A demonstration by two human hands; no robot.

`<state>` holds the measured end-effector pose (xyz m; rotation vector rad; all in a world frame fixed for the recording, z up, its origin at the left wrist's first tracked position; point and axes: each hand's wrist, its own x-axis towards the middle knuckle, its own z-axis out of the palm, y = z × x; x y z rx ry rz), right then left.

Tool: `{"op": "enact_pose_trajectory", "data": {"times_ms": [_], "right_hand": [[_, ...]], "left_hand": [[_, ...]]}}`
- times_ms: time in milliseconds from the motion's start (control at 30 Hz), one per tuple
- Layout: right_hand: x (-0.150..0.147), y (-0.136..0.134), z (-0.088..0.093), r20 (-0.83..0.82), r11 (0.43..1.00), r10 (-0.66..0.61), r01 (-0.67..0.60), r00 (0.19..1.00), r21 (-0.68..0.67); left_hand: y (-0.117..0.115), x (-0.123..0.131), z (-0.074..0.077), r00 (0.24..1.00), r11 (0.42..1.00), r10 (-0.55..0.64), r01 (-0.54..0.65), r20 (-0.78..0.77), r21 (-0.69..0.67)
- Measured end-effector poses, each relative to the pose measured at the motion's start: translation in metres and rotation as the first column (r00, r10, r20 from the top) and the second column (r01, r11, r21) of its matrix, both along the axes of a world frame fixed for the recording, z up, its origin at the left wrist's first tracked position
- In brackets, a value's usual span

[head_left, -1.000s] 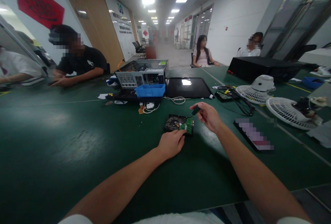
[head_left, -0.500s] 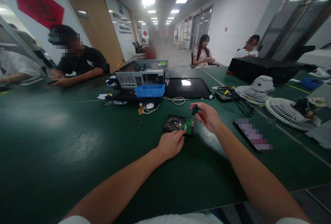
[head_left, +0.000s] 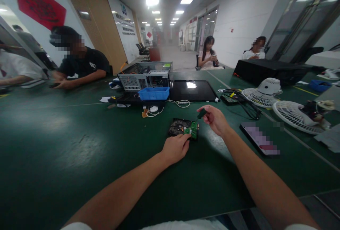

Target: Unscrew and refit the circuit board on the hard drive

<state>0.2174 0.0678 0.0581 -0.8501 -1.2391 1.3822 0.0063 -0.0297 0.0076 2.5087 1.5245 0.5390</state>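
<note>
On the green table in front of me lies a hard drive (head_left: 177, 126), its green circuit board (head_left: 193, 128) facing up at the right end. My left hand (head_left: 176, 147) grips the drive's near edge, fingertips resting by the board; its thumb is partly hidden. A small screwdriver (head_left: 202, 113) with a dark green handle is pinched between the fingers of my right hand (head_left: 214, 119). The screwdriver leans, its shaft pointing down and left to the drive's far right corner. Whether the tip sits in a screw is too small to tell.
Beyond the drive stand an open computer case (head_left: 145, 77), a blue tray (head_left: 154, 93) and a dark flat panel (head_left: 193, 90). To the right lie a phone (head_left: 259, 138), black cables (head_left: 249, 103) and white fan parts (head_left: 292, 116). Several people sit around the table.
My right hand and the screwdriver have shifted very slightly, the handle leaning further right. My left hand and the hard drive stay in place. A seated person at the back has raised their hands.
</note>
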Motion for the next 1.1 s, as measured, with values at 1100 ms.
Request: {"op": "enact_pose_trajectory", "data": {"times_ms": [1100], "right_hand": [[0.0003,0.0015,-0.0014,0.041,0.998,-0.025,0.023,0.999,0.052]], "left_hand": [[-0.0001,-0.0011,-0.0003,1.000,1.000,-0.010,0.010,0.009,0.000]]}}
